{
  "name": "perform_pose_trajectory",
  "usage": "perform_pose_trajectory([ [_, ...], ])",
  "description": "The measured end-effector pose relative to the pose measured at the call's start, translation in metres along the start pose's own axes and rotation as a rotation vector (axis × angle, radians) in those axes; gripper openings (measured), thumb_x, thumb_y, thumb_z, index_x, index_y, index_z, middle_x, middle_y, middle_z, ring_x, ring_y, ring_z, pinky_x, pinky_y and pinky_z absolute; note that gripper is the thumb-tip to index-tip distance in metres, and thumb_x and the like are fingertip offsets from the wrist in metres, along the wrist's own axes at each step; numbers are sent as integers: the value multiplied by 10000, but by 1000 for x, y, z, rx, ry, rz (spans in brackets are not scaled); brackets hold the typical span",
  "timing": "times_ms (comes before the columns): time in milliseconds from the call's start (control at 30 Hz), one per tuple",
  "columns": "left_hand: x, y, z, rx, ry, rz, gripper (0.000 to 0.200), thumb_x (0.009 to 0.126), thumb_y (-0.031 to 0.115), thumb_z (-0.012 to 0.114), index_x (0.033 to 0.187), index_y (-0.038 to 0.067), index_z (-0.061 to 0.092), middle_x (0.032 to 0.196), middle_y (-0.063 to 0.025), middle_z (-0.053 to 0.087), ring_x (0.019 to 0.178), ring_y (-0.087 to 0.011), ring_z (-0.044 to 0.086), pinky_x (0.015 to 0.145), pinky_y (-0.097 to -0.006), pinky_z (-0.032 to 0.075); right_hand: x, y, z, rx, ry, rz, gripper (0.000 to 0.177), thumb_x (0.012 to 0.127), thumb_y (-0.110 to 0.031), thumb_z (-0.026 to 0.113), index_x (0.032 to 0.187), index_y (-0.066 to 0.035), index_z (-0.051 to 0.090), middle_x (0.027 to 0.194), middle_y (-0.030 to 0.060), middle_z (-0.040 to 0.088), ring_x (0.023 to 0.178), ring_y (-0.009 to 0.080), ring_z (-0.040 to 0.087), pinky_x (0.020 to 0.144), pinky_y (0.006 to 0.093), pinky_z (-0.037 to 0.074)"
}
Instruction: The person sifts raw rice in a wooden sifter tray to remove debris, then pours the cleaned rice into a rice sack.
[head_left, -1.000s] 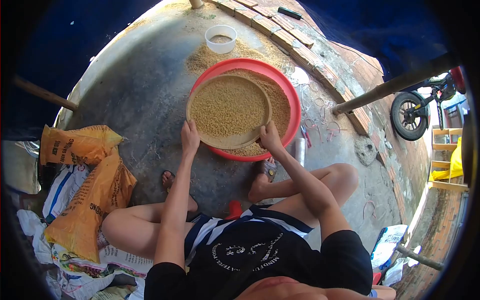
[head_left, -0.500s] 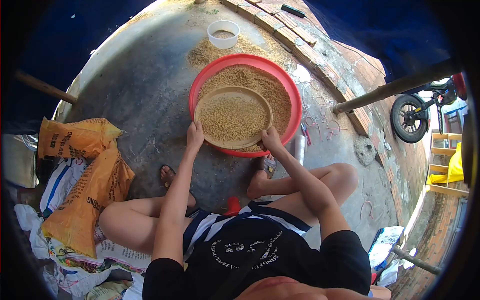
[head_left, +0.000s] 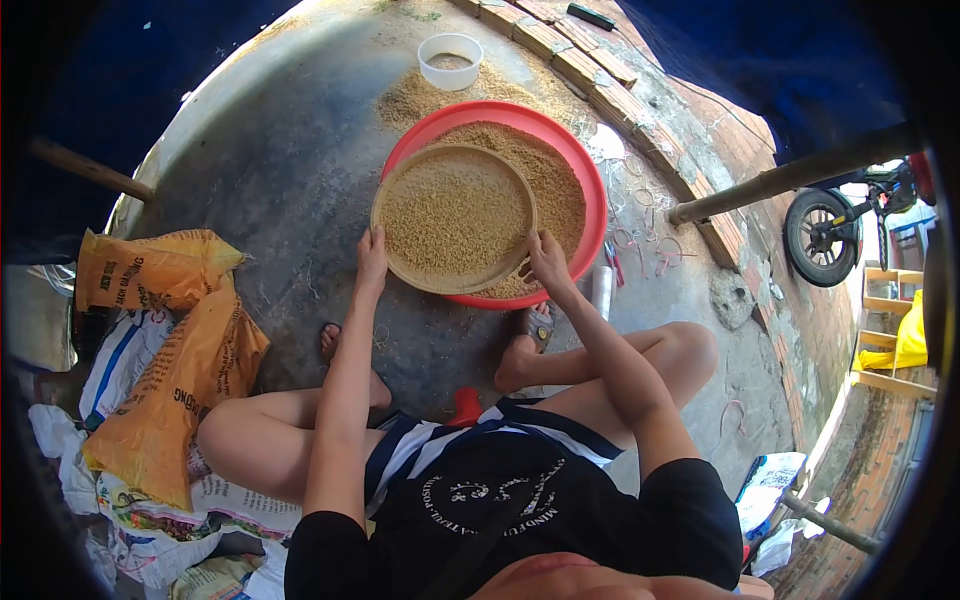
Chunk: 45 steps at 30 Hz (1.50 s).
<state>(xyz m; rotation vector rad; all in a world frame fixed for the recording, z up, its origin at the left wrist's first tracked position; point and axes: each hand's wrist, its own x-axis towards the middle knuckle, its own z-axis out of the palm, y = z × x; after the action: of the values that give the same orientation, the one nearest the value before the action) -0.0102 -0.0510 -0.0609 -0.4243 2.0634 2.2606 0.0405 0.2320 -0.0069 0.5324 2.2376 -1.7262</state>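
A round, shallow tan sieve [head_left: 455, 282] carries a layer of golden grain [head_left: 450, 225]. It is held above the near left part of a red basin [head_left: 592, 200], which contains more of the same grain. My left hand [head_left: 371, 258] is closed on the sieve's near left rim. At the right rim is my right hand [head_left: 549, 262], its fingers spread and touching or very close to the edge; the exact contact cannot be made out.
A clear tub [head_left: 425, 70] stands beside spilled grain [head_left: 402, 103] beyond the basin. Orange sacks [head_left: 190, 385] lie at the left. Bricks [head_left: 640, 125] line the right, near a slanted pole [head_left: 790, 178]. A red object [head_left: 466, 407] lies between my legs.
The sieve has moved left and away from me, and my left hand has gone with it. My right hand has loosened from its grip on the rim, fingers now spread.
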Motion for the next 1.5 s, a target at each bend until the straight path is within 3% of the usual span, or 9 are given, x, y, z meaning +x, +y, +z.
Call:
perform_pose_trajectory([
  [67, 0, 2, 0, 39, -42, 14, 355, 872, 236, 406, 1097, -34, 454, 1010, -82, 526, 898, -122, 485, 770, -251, 386, 14, 16, -3, -101, 267, -198, 300, 860, -268, 392, 956, 14, 429, 806, 118, 533, 595, 163, 556, 411, 256, 437],
  [100, 0, 2, 0, 40, -42, 11, 355, 872, 236, 406, 1097, -34, 454, 1010, -82, 526, 898, -122, 485, 770, -251, 386, 14, 10, -7, -90, 366, -294, 221, 798, -177, 485, 924, 2, 462, 842, 159, 529, 747, 230, 538, 637, 363, 436],
  [133, 0, 3, 1, 54, -69, 23, 336, 874, 226, 397, 1076, -33, 467, 982, -80, 533, 871, -123, 484, 754, -259, 385, 9, -2, -10, -92, 366, -290, 221, 798, -177, 485, 924, 2, 462, 842, 159, 529, 747, 230, 538, 637, 363, 436],
  [200, -2, 8, 5, 67, -100, 29, 319, 876, 216, 388, 1054, -31, 481, 954, -77, 539, 844, -124, 483, 739, -266, 383, 0, -24, -19, -553, 638, -661, 207, 728, -109, 546, 913, -31, 498, 962, 152, 489, 914, 276, 461, 778, 381, 375],
  [467, -21, 22, 25, 183, -292, 60, 344, 870, 241, 406, 1085, -19, 473, 926, -40, 522, 836, -90, 438, 744, -236, 361, -10, -21, -3, -723, 387, -797, 216, 643, -118, 622, 856, -104, 589, 1139, 149, 396, 1116, 364, 286, 926, 433, 267],
  [700, -25, 27, 26, 91, -365, -37, 361, 868, 251, 413, 1104, -19, 460, 958, -27, 511, 862, -81, 434, 763, -230, 358, -17, -24, -2, -805, 353, -705, 200, 650, -132, 617, 849, -121, 598, 1184, 143, 367, 1171, 381, 221, 959, 445, 235],
  [967, -22, 24, 22, 74, -390, -58, 398, 870, 264, 409, 1142, -26, 429, 1028, -53, 504, 928, -95, 440, 808, -237, 352, 2, -31, -8, -532, 529, -870, 133, 692, -75, 572, 815, -41, 535, 1038, 153, 447, 1088, 356, 321, 925, 429, 258],
  [1300, -12, 16, 13, 16, -338, -53, 395, 867, 243, 419, 1154, -29, 418, 1086, -75, 500, 962, -119, 473, 813, -241, 374, -4, -32, -9, -586, 405, -917, 235, 680, -51, 561, 905, -20, 500, 1025, 150, 449, 1057, 337, 357, 885, 414, 303],
  [1500, -3, 7, 8, -106, -56, 65, 376, 873, 234, 402, 1141, -29, 415, 1070, -85, 504, 966, -147, 479, 815, -257, 376, 15, 5, -10, -411, 485, -503, 348, 764, -117, 509, 1058, 26, 389, 985, 197, 477, 977, 300, 465, 795, 405, 395],
])
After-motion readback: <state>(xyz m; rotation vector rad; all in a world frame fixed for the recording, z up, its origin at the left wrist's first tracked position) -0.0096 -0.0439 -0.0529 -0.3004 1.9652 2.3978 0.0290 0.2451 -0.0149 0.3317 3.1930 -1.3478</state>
